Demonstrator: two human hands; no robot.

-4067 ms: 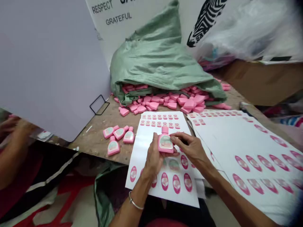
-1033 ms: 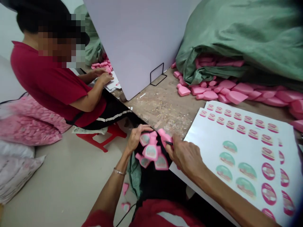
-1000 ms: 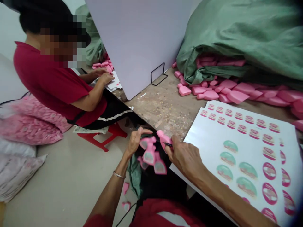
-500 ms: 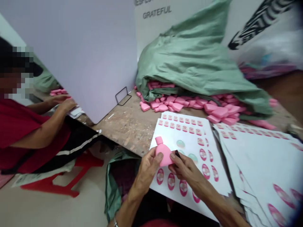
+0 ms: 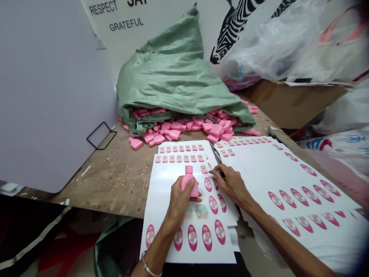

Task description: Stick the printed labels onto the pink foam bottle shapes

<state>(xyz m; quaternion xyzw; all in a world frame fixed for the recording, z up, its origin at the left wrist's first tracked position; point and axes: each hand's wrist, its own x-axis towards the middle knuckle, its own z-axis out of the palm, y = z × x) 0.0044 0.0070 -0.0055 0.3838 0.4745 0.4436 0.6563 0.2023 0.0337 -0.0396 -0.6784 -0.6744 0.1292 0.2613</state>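
My left hand (image 5: 181,194) is closed round a small pink bottle (image 5: 188,184), held upright with its cap at the top, over a white sticker sheet (image 5: 170,181). To its right, my right hand (image 5: 230,182) pinches a thin dark tool (image 5: 220,174). The tool's tip touches or hovers close to a small pink sticker (image 5: 204,169) on the sheet's right side. Rows of small stickers line the sheet's top, and oval pink ones run along its bottom and right side.
A green sack (image 5: 173,77) spills pink bottles (image 5: 173,132) at the back of the table. More sticker sheets (image 5: 253,165) lie on the right. A black wire stand (image 5: 101,136) is beside the pale partition (image 5: 54,92). A cardboard box (image 5: 294,104) stands back right.
The view has swung right, and the other person is out of frame. My right hand has left the bottle and moved to the sheet's right side with the tool. My left hand still holds the bottle.
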